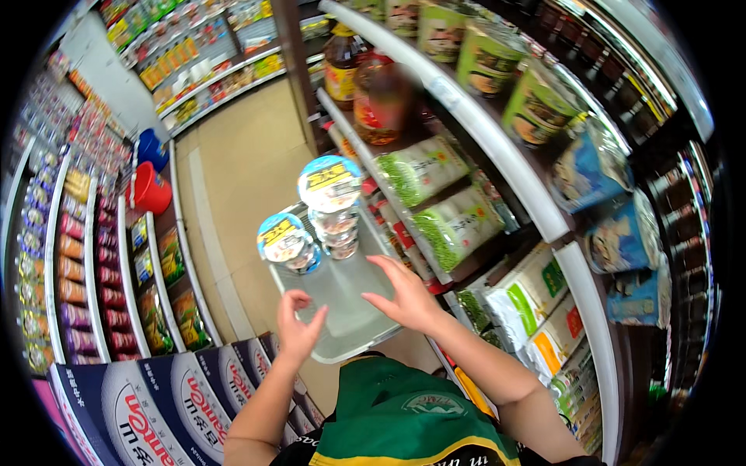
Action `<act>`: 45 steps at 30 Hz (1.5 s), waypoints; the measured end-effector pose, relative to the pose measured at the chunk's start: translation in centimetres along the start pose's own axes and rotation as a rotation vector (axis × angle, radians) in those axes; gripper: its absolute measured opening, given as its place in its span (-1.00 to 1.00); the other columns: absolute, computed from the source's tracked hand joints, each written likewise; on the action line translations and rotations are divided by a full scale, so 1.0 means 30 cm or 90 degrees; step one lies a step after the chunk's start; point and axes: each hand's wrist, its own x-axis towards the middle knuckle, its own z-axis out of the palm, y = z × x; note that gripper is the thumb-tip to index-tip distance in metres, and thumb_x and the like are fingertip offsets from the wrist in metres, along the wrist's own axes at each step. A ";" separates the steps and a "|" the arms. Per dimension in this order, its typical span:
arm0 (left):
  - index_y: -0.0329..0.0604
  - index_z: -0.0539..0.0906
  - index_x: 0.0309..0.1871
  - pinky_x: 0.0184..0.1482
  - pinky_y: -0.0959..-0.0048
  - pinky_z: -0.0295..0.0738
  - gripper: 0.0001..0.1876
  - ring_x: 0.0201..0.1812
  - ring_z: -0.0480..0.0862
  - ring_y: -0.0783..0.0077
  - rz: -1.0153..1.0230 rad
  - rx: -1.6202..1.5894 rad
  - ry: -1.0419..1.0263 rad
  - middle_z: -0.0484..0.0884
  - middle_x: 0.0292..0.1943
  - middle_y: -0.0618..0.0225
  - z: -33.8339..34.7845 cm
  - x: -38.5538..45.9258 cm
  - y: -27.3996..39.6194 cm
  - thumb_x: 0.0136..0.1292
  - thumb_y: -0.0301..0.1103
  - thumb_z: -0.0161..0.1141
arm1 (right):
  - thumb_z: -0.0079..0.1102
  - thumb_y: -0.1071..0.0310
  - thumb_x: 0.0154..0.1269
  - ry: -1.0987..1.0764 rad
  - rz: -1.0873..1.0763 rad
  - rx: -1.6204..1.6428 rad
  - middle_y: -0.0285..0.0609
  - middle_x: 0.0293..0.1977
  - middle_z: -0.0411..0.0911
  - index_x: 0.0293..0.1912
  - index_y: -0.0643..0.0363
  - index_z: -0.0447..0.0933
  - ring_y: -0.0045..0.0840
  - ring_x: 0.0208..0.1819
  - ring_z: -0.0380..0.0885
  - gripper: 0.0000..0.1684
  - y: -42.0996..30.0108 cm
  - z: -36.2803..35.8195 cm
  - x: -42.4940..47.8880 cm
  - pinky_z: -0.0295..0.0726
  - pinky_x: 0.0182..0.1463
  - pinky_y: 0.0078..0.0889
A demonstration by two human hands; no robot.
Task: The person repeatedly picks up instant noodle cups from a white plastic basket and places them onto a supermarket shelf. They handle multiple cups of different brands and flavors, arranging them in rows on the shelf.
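Note:
Before me is a grey plastic basket [355, 303], with two stacks of round lidded cups at its far end. The taller stack [332, 192] stands right of the shorter stack [287, 242]; both have blue-rimmed lids with yellow bands. My left hand [301, 326] is over the basket's left side, fingers curled and apart, holding nothing. Over the right side hovers my right hand [405, 294], its thumb and fingers spread and empty. Whether either hand touches the basket rim cannot be told. What supports the basket is hidden.
Shelves at right hold bags of green beans [440, 233], large oil bottles [373, 105] and tins [539, 105]. Cartons [192, 396] are stacked at lower left. A red bucket [150, 187] and a blue bucket [151, 148] stand by the left shelves, beside the tiled aisle [245, 140].

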 end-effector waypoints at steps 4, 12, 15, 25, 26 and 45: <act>-0.23 0.29 0.20 0.09 0.26 0.46 -0.20 0.09 0.51 0.20 -0.060 0.136 0.155 0.43 0.10 0.12 -0.100 0.141 -0.278 -0.14 -0.42 0.52 | 0.44 0.23 0.06 -0.121 0.102 0.063 0.14 0.22 0.35 0.33 0.30 0.16 -0.12 0.26 0.37 -0.07 0.183 0.347 0.194 0.37 0.29 -0.24; -0.29 0.27 0.25 0.22 0.27 0.41 -0.08 0.21 0.49 0.23 -0.041 -0.125 0.005 0.47 0.18 0.10 -0.083 0.407 -0.552 -0.24 -0.47 0.57 | 0.62 0.29 -0.24 -0.025 0.141 0.116 0.11 0.26 0.30 0.38 0.27 0.01 -0.17 0.32 0.29 0.26 0.236 0.662 0.439 0.30 0.35 -0.22; -0.29 0.35 0.19 0.15 0.30 0.48 -0.15 0.11 0.58 0.28 -0.049 -0.141 -0.016 0.57 0.06 0.16 -0.092 0.425 -0.553 -0.24 -0.44 0.58 | 0.61 0.31 -0.23 -0.033 0.171 0.183 0.10 0.25 0.31 0.38 0.25 0.02 -0.19 0.33 0.29 0.24 0.258 0.673 0.442 0.31 0.35 -0.22; -0.29 0.43 0.18 0.11 0.33 0.49 -0.12 0.05 0.59 0.30 -0.051 -0.160 -0.055 0.54 0.05 0.19 -0.135 0.109 -0.167 -0.32 -0.30 0.61 | 0.52 0.21 -0.06 0.013 0.046 0.110 0.14 0.25 0.27 0.36 0.31 0.11 -0.08 0.29 0.30 0.08 0.027 0.391 0.072 0.32 0.34 -0.22; -0.30 0.45 0.16 0.09 0.33 0.49 -0.14 0.04 0.59 0.29 -0.022 -0.134 -0.069 0.55 0.02 0.19 -0.115 0.073 -0.123 -0.33 -0.29 0.61 | 0.52 0.20 -0.05 0.028 0.049 0.110 0.14 0.25 0.27 0.36 0.31 0.11 -0.09 0.29 0.31 0.07 0.001 0.338 0.016 0.31 0.34 -0.23; -0.40 0.34 0.26 0.06 0.38 0.50 -0.13 0.01 0.65 0.31 0.416 -0.346 -0.534 0.59 0.06 0.09 0.733 -0.372 0.906 -0.11 -0.27 0.57 | 0.62 0.21 -0.22 0.622 0.154 -0.098 0.06 0.16 0.40 0.28 0.34 0.23 -0.17 0.19 0.44 0.09 -0.261 -0.601 -1.054 0.38 0.24 -0.24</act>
